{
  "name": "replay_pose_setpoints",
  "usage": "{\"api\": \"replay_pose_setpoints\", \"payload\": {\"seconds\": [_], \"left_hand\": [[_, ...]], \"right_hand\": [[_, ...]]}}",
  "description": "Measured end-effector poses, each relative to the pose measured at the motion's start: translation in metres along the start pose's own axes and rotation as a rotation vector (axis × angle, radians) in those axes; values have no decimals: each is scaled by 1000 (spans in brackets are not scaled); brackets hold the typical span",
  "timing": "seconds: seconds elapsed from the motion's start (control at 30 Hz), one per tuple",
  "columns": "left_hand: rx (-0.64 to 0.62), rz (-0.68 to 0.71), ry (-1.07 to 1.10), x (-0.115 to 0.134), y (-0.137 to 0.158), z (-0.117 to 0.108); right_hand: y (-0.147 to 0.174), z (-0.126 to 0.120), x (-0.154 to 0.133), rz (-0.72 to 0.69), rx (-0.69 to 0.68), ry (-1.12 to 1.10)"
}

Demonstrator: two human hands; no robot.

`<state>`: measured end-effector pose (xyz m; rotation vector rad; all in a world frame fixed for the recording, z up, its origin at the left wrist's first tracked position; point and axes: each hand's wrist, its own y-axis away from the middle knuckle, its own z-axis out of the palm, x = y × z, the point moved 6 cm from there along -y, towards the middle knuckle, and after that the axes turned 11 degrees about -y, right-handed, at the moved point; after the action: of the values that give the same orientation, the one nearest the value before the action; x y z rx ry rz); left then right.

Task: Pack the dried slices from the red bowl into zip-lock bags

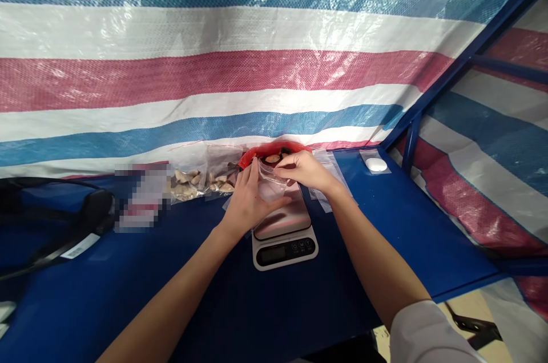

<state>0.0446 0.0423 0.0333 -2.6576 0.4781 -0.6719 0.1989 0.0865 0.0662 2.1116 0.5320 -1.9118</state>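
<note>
Over a small kitchen scale point(285, 253) with a white body and dark display strip, I have both hands on a clear plastic zip bag point(270, 183). My right hand point(305, 170) pinches the bag's edge between thumb and fingers. On the bag's left side rests my left hand point(248, 203), fingers stretched out together and thumb spread to the right. Just behind the bag stands a red bag or basin point(252, 153) with dark-edged, pale slices point(273, 158) inside. The hands hide part of the scale's plate point(295, 217).
Clear bags of pale brown pieces point(186, 183) stand to the left. Flat empty zip bags point(327, 180) lie at right, with a white rounded case point(375, 165) farther right. A black strapped device point(92, 214) sits far left on the blue table point(411, 226). Striped sheeting point(214, 72) rises behind.
</note>
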Motion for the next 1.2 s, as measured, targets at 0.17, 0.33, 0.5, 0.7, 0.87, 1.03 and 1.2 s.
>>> {"api": "replay_pose_setpoints", "payload": {"seconds": [0.17,0.33,0.5,0.7,0.87,1.03,1.2], "left_hand": [[86,-34,26,-4,-2,-7],[103,-38,60,-7,-4,-11],[73,-20,29,-3,-4,-9],[72,-13,22,-2,-3,-8],[52,-26,32,-7,-3,-5],[67,10,62,-5,-3,-5],[152,39,102,0,-4,-16]], "right_hand": [[0,-1,3,4,-12,61],[2,-11,-6,-106,76,185],[8,-10,-20,-178,123,108],[6,17,-23,-248,22,289],[2,20,-17,-297,1,395],[2,19,-13,-336,-59,277],[2,18,-15,-330,-50,109]]}}
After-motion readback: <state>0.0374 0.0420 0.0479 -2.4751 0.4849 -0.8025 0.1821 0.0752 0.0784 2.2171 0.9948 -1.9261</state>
